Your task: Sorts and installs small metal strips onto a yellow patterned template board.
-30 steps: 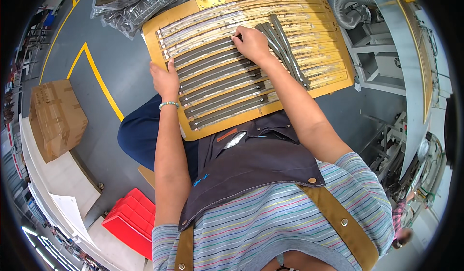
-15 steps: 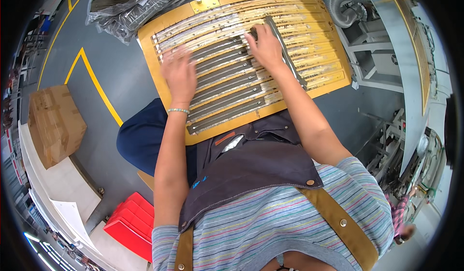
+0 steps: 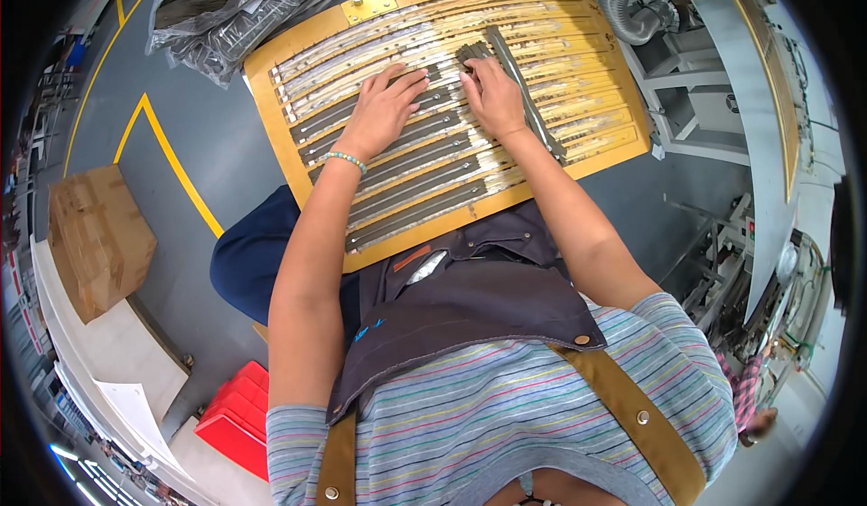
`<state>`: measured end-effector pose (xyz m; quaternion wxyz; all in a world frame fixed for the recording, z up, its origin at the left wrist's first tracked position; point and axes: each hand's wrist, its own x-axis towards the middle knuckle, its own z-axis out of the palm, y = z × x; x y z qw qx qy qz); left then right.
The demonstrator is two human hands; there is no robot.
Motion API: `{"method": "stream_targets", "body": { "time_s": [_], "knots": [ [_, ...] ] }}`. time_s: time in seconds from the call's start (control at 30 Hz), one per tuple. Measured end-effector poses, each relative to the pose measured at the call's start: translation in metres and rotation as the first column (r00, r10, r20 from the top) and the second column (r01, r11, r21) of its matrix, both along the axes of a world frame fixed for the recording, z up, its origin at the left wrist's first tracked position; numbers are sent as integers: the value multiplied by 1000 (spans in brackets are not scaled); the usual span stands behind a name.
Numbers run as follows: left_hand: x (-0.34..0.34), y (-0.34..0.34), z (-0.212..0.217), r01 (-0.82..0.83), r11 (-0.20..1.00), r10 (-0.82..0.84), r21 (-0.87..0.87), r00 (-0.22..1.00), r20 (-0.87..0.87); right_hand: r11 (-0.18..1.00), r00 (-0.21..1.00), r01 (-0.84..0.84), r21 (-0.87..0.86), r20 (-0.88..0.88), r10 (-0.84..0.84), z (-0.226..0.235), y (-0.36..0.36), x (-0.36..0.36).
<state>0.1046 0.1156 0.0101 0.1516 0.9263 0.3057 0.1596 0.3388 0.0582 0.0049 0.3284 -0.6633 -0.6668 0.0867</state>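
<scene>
A yellow board [image 3: 271,109] with rows of long slots lies across my lap. Dark grey strips [image 3: 411,190] that look like zippers, each with a small shiny bit near its right end, fill several nearer rows. My left hand [image 3: 379,113] lies over the upper filled rows, fingers stretched toward the right end of a strip. At the middle of the board my right hand [image 3: 497,100] has its fingers closed on a small bunch of grey zippers [image 3: 473,52]. Just right of it, a long grey bundle of strips [image 3: 528,95] lies slanted across the slots.
Plastic-wrapped grey strips [image 3: 226,32] sit beyond the board's far left. A cardboard box [image 3: 99,240] and a red bin [image 3: 239,420] are at left. On the right stand a ribbed hose [image 3: 637,5] and a metal frame [image 3: 695,113]. Another person [image 3: 745,393] is at lower right.
My left hand has moved right along the rows, from the strips' left ends toward their right ends. My right hand stays by the bundle, and more of the small bunch shows.
</scene>
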Motion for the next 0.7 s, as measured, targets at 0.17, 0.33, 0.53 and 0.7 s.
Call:
{"method": "stream_targets", "body": {
  "time_s": [0.17,0.33,0.53,0.7],
  "knots": [
    [-1,8,0,61,997,-59,55,998,-36,1000,1000,-6,12,12,6,0,0,-1],
    [0,11,4,93,988,-84,121,994,-75,1000,1000,-13,25,-18,13,-2,1,-4],
    [9,9,-6,85,972,-66,217,993,-96,1000,1000,-11,27,22,11,-7,2,-1],
    [19,-4,-2,-29,976,48,216,995,-83,1000,999,-14,7,37,14,-5,3,-2]
  ]
}}
